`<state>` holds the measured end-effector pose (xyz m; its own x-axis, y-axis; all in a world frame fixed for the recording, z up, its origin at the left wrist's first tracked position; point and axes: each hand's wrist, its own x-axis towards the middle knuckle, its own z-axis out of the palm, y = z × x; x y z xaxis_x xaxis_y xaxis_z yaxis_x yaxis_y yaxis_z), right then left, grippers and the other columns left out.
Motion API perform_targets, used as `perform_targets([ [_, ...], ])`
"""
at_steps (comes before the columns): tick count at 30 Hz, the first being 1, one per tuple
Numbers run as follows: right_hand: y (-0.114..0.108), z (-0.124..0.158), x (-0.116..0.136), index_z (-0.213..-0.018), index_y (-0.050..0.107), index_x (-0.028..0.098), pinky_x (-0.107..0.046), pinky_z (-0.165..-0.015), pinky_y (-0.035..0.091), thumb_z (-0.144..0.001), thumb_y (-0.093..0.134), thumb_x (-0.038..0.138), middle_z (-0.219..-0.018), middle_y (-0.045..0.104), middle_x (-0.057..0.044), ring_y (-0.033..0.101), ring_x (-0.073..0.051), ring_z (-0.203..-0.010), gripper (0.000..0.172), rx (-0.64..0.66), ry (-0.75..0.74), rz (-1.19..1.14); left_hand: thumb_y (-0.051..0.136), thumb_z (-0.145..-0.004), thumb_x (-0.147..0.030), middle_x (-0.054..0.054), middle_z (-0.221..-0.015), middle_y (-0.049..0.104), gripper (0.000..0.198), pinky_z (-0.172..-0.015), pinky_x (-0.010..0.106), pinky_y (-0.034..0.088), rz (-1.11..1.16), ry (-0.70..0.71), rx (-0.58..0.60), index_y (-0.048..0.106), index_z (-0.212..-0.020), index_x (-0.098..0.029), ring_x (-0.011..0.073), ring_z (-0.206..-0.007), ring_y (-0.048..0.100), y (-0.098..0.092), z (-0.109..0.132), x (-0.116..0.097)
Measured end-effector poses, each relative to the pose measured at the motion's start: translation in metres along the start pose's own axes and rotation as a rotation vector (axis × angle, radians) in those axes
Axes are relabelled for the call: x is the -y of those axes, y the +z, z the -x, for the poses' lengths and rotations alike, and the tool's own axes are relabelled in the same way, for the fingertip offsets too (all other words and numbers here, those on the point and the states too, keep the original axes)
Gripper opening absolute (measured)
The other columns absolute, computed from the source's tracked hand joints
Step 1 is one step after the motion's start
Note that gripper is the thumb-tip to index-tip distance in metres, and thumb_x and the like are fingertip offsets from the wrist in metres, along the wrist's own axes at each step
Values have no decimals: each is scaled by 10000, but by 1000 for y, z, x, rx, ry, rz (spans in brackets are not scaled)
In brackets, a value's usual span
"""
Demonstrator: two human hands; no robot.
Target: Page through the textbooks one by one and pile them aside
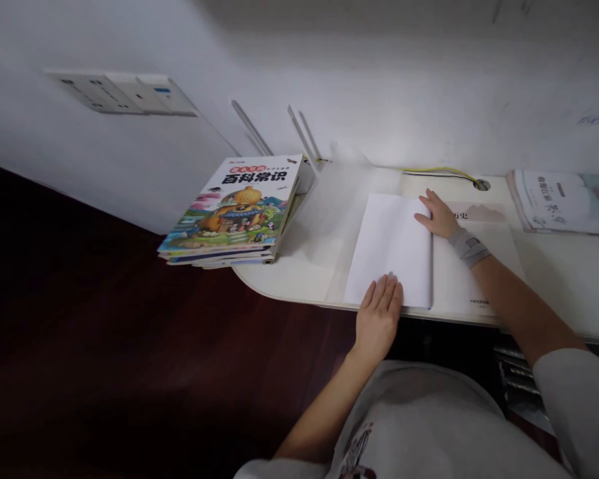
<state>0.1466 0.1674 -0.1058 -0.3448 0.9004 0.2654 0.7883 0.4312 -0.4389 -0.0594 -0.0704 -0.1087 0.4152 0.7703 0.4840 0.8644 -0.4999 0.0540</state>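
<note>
- while the open book (pixel 432 256) is lying flat on the white bench (pixel 569 279), the left hand (pixel 378 318) is pressing its near edge, grip open, fingers flat.
- right hand (pixel 439 214) is resting on the far page edge, grip open, holding nothing.
- a book stack (pixel 234 213) is sitting at the bench's left end, overhanging the edge.

Single view, worn on the head, looking forward and down over the desk (pixel 299 279) from close above its near edge. Tilted, so the desk edge runs slanting across the frame. Faces the white wall behind the desk; dark floor left of the desk, the wearer's lap below it. No second view to share the scene with.
</note>
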Motion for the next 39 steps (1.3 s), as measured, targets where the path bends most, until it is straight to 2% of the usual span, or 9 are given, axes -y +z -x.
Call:
perform_targets([
  [6,-1,2,6,-1375,454,92,-468,-1140,236,-873,461,563,-1523,286,-173,246,-310,-1410,688,80,-47,74,361,-880,-9,166,-1281,581,398,-1063,466,401,-39,-20,17,582,-1204,-75,275,-1283,462,-4,1,0],
  [11,0,3,8,-1379,442,91,-475,-1133,230,-867,473,568,-1522,287,-177,227,-319,-1414,700,100,-49,131,382,-874,-18,192,-1281,574,397,-1065,466,399,-18,-6,30,570,-1223,-54,287,-1294,445,-2,1,-3],
  [16,-1,6,13,-1376,438,84,-484,-1136,209,-880,465,525,-1513,306,-182,216,-320,-1418,665,143,-72,180,369,-903,-50,155,-1260,604,378,-1048,451,423,-49,27,3,576,-1216,-90,264,-1261,492,4,0,-6],
  [21,2,3,5,-1391,412,60,-487,-1139,221,-869,466,534,-1520,282,-194,212,-324,-1418,708,47,-14,109,386,-911,-77,141,-1230,629,355,-1057,469,409,14,54,39,594,-1196,-115,248,-1234,526,5,-8,-4],
  [25,4,1,-2,-1384,430,86,-487,-1133,252,-865,453,567,-1507,322,-175,263,-324,-1400,708,-12,28,66,395,-908,-69,146,-1230,628,337,-1075,484,380,-5,24,59,610,-1166,-102,259,-1243,516,-1,-7,5],
  [29,4,4,4,-1369,443,80,-483,-1129,244,-877,441,566,-1494,341,-187,276,-323,-1394,692,75,-72,148,409,-897,-54,153,-1222,631,340,-1080,490,366,-37,16,82,603,-1174,-91,271,-1266,490,-7,0,11],
  [33,2,6,11,-1364,432,49,-467,-1123,236,-901,395,565,-1490,335,-212,273,-331,-1393,694,118,-89,228,399,-901,-48,155,-1273,596,378,-1081,482,365,-42,4,66,560,-1240,-92,272,-1323,414,-6,-3,3],
  [39,0,8,17,-1367,430,83,-474,-1127,214,-894,345,624,-1506,314,-197,257,-323,-1402,724,144,-106,258,384,-926,-97,118,-1268,608,360,-1068,466,390,-44,121,52,558,-1240,-124,256,-1295,456,1,-10,-5],
])
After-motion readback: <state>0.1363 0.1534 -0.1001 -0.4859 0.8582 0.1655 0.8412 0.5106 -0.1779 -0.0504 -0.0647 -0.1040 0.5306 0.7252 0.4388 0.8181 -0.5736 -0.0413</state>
